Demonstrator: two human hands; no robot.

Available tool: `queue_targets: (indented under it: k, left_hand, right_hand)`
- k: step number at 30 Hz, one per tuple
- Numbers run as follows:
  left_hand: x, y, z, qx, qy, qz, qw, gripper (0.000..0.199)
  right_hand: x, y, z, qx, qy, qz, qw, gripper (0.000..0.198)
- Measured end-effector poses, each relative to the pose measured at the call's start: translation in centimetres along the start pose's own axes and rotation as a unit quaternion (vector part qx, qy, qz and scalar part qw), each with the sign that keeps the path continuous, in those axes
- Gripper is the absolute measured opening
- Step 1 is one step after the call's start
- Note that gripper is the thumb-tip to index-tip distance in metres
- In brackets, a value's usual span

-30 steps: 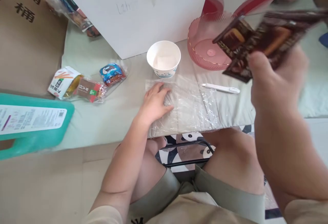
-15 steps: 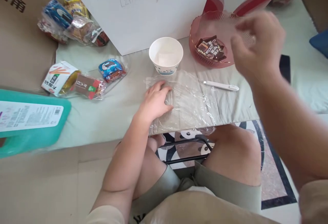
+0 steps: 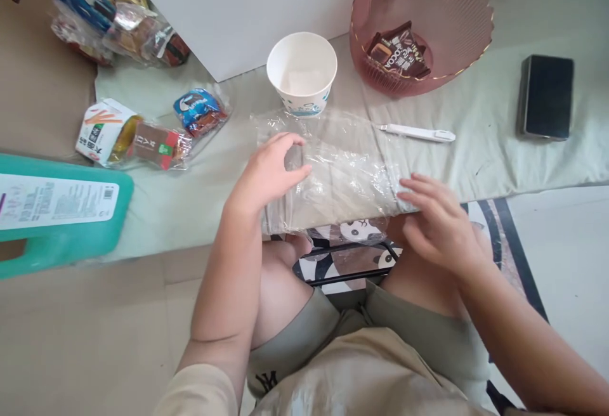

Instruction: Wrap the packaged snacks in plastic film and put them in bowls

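A clear plastic bag (image 3: 342, 169) lies spread on the cloth-covered surface, its lower end hanging past the front edge. My left hand (image 3: 271, 172) is over the bag's left side, thumb and fingers apart with nothing between them. At the bag's right edge my right hand (image 3: 438, 219) has its fingers stretched out, holding nothing. A white paper bowl (image 3: 309, 102) with a pale piece inside stands just behind the bag. Beyond the bag's right upper corner lies a white utility knife (image 3: 419, 132). Brown cocoa snack packets (image 3: 399, 54) sit in a pink ribbed bowl (image 3: 457, 42).
Several wrapped snacks (image 3: 157, 140) lie to the left, with more snack packets (image 3: 114, 16) behind them. A teal container (image 3: 85, 235) lies at the far left. A white box (image 3: 247, 10) stands at the back. A black rectangular object (image 3: 547, 96) is on the right.
My right hand has come down from above the pink bowl to the bag's right edge. My left hand has shifted slightly left. The view has tilted downward.
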State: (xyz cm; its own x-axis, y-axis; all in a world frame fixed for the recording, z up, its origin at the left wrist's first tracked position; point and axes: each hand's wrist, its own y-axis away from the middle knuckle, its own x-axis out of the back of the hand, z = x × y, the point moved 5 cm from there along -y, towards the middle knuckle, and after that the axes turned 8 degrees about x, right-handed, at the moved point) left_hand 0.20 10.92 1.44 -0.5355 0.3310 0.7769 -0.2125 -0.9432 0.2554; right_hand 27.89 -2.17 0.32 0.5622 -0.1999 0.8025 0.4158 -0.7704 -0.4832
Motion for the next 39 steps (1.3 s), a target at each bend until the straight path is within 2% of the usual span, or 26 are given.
queue_targets:
  k: [3, 5, 7, 10, 12, 13, 15, 17, 18, 20, 23, 26, 28, 30, 32, 33, 35, 37, 39]
  left_hand:
    - [0.0, -0.3, -0.1, 0.004, 0.015, 0.001, 1.0, 0.036]
    - [-0.2, -0.5, 0.1, 0.003, 0.021, -0.004, 1.0, 0.036]
    - [-0.3, -0.7, 0.2, 0.007, 0.028, -0.005, 1.0, 0.035]
    - [0.2, -0.7, 0.0, 0.019, 0.042, 0.012, 0.999, 0.034]
    - [0.7, -0.5, -0.4, 0.02, 0.069, 0.032, 0.997, 0.032]
    - [0.9, -0.5, -0.7, 0.016, 0.09, 0.042, 0.995, 0.03]
    - [1.3, -0.3, -1.3, 0.006, 0.143, 0.059, 0.988, 0.024]
    - [1.7, -0.2, -1.9, -0.003, 0.197, 0.073, 0.978, 0.018]
    - [1.8, -0.1, -2.1, -0.01, 0.217, 0.072, 0.974, 0.017]
    - [2.1, 0.3, -2.0, -0.03, 0.226, 0.032, 0.973, 0.018]
    - [2.4, 1.4, -0.6, -0.076, 0.16, -0.079, 0.981, 0.03]
    - [2.0, 3.1, 1.4, -0.099, 0.047, -0.145, 0.983, 0.051]
    - [0.6, 4.5, 2.6, -0.107, -0.026, -0.168, 0.98, 0.075]
    - [-2.0, 6.0, 3.3, -0.124, -0.087, -0.177, 0.973, 0.101]
    - [-4.8, 7.5, 3.2, -0.143, -0.136, -0.173, 0.965, 0.108]
    - [-5.9, 8.0, 2.8, -0.145, -0.153, -0.148, 0.966, 0.097]
    - [-7.2, 8.7, 1.8, -0.142, -0.152, -0.09, 0.974, 0.061]
    - [-7.1, 9.0, 0.8, -0.141, -0.087, -0.034, 0.986, 0.031]
    - [-5.9, 9.1, -0.1, -0.123, 0.017, 0.02, 0.992, 0.018]
  right_hand:
    - [-1.4, 3.3, -0.5, 0.004, 0.081, -0.114, 0.99, 0.054]
    - [-2.9, 4.2, -0.4, -0.012, 0.111, -0.125, 0.986, 0.052]
    - [-3.6, 3.7, -0.7, 0.012, 0.101, -0.066, 0.993, 0.044]
    - [-3.1, 1.7, -1.8, 0.077, 0.037, 0.042, 0.995, 0.02]
    - [-2.1, 0.0, -2.0, 0.062, -0.037, 0.081, 0.994, 0.01]
    - [-1.6, -1.0, -1.7, 0.025, -0.085, 0.098, 0.991, 0.01]
    - [-0.9, -2.8, -0.4, -0.073, -0.199, 0.162, 0.964, 0.011]
    - [-0.9, -4.2, 1.6, -0.163, -0.292, 0.254, 0.907, 0.01]
    - [-1.2, -4.8, 2.6, -0.195, -0.313, 0.294, 0.882, 0.012]
    - [-1.8, -5.7, 4.3, -0.234, -0.303, 0.345, 0.857, 0.017]
    - [-2.3, -6.0, 5.5, -0.253, -0.277, 0.383, 0.844, 0.012]
    - [-2.2, -4.8, 5.5, -0.261, -0.285, 0.406, 0.828, 0.006]
    - [-2.1, -3.6, 5.5, -0.259, -0.294, 0.417, 0.82, 0.005]
    - [-2.2, -2.4, 5.7, -0.26, -0.293, 0.413, 0.822, 0.006]
    - [-2.4, -1.5, 5.9, -0.274, -0.28, 0.381, 0.837, 0.011]
    - [-2.6, -1.2, 6.0, -0.282, -0.274, 0.365, 0.844, 0.013]
    - [-2.7, -0.9, 6.0, -0.294, -0.278, 0.339, 0.849, 0.014]
    - [-2.5, -0.9, 6.0, -0.293, -0.291, 0.336, 0.847, 0.011]
    - [-2.0, -1.1, 5.8, -0.275, -0.297, 0.341, 0.848, 0.008]
